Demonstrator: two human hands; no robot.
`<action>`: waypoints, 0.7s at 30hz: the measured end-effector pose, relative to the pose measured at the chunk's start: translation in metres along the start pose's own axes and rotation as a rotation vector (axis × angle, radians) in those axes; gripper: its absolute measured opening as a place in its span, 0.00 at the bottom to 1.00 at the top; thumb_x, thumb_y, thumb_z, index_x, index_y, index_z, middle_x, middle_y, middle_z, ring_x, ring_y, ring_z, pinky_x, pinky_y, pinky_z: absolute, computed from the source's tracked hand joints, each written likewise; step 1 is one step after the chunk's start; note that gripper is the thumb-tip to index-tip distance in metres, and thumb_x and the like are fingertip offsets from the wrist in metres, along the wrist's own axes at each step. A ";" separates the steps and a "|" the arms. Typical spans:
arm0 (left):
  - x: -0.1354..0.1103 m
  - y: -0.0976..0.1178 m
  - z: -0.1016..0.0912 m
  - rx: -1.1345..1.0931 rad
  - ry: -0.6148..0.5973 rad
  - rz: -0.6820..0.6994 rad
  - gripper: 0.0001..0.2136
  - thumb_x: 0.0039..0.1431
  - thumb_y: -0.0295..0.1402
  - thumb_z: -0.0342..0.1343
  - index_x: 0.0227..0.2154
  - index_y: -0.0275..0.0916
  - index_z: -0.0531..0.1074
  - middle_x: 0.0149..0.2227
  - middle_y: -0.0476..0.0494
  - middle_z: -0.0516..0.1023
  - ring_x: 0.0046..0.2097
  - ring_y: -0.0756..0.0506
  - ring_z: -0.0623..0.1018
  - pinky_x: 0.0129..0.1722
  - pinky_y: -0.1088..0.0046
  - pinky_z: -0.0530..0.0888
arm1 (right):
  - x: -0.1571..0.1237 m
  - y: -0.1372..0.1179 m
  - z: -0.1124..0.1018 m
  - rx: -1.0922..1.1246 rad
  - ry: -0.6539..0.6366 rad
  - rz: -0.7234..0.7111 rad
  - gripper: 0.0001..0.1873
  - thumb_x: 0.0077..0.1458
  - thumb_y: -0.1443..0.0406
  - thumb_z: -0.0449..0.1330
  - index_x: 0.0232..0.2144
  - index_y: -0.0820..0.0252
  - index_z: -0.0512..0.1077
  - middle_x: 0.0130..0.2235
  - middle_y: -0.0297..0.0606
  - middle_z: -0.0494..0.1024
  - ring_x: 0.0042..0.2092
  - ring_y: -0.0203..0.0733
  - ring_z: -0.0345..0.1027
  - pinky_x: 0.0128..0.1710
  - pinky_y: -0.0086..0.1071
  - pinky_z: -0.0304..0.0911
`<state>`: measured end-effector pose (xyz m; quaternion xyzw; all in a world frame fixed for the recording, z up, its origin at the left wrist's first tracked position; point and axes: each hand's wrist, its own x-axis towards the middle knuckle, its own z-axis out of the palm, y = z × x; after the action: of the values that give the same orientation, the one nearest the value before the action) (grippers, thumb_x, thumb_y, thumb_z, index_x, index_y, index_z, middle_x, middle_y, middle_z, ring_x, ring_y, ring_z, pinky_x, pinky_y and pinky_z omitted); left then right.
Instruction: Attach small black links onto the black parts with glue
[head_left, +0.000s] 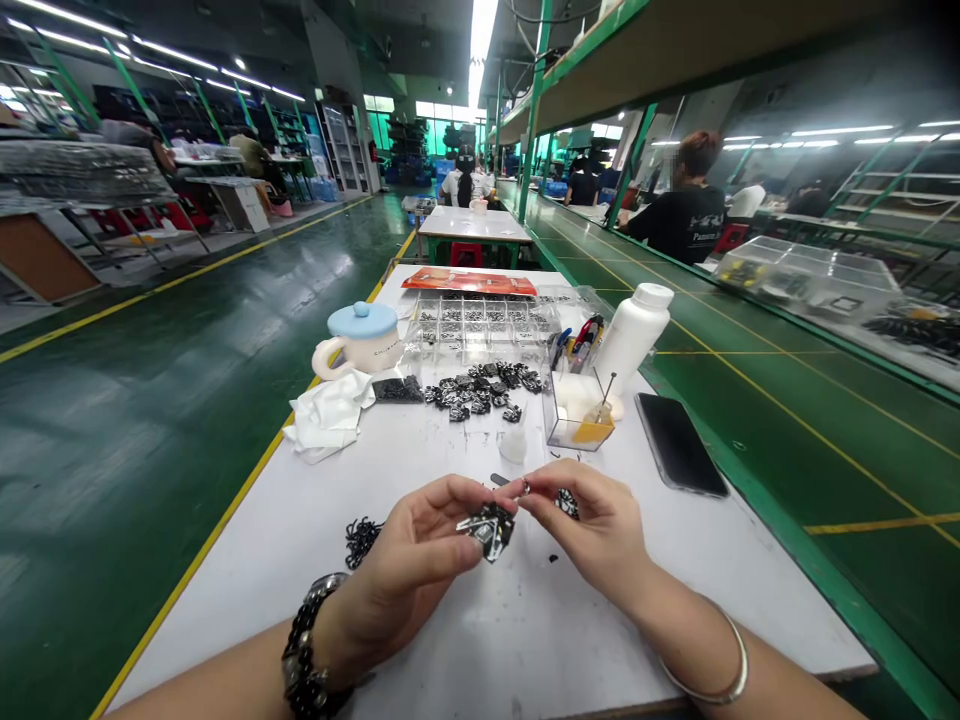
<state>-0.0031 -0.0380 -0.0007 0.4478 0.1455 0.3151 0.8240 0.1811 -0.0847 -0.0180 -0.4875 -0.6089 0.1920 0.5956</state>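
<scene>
My left hand is closed around a small black-and-silver part, pinched between thumb and fingers over the white table. My right hand pinches a tiny dark, shiny piece between thumb and forefinger, right beside the left fingertips. What exactly that piece is, I cannot make out. Partly behind my right hand lies another dark metallic part. Left of my left hand sits a small heap of black curved pieces. Farther up the table is a pile of similar black-and-silver parts.
A clear compartment tray holds small parts. On the left are a lidded mug, a crumpled tissue and a bag of black bits. On the right stand a white bottle, a clear box and a phone.
</scene>
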 end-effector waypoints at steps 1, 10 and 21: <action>0.000 -0.001 -0.002 0.055 -0.002 0.020 0.12 0.48 0.29 0.64 0.38 0.38 0.74 0.43 0.41 0.79 0.56 0.41 0.70 0.59 0.67 0.62 | -0.001 0.000 0.000 0.029 0.012 0.019 0.06 0.48 0.70 0.64 0.31 0.57 0.74 0.28 0.35 0.77 0.29 0.36 0.67 0.31 0.31 0.64; -0.002 -0.004 -0.001 0.401 -0.034 0.264 0.15 0.53 0.22 0.60 0.43 0.42 0.72 0.43 0.45 0.75 0.48 0.46 0.75 0.51 0.71 0.72 | -0.003 -0.003 -0.006 0.472 -0.047 0.316 0.06 0.46 0.65 0.67 0.30 0.54 0.76 0.28 0.34 0.76 0.26 0.34 0.69 0.24 0.27 0.66; -0.004 -0.008 0.000 0.517 0.016 0.349 0.18 0.49 0.19 0.61 0.42 0.43 0.72 0.42 0.47 0.74 0.47 0.48 0.74 0.49 0.77 0.73 | -0.003 -0.004 -0.007 0.753 -0.176 0.507 0.08 0.39 0.62 0.72 0.24 0.54 0.77 0.29 0.31 0.66 0.30 0.31 0.60 0.26 0.25 0.56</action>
<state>-0.0030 -0.0436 -0.0080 0.6583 0.1481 0.4079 0.6151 0.1853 -0.0912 -0.0145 -0.3526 -0.4067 0.5800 0.6114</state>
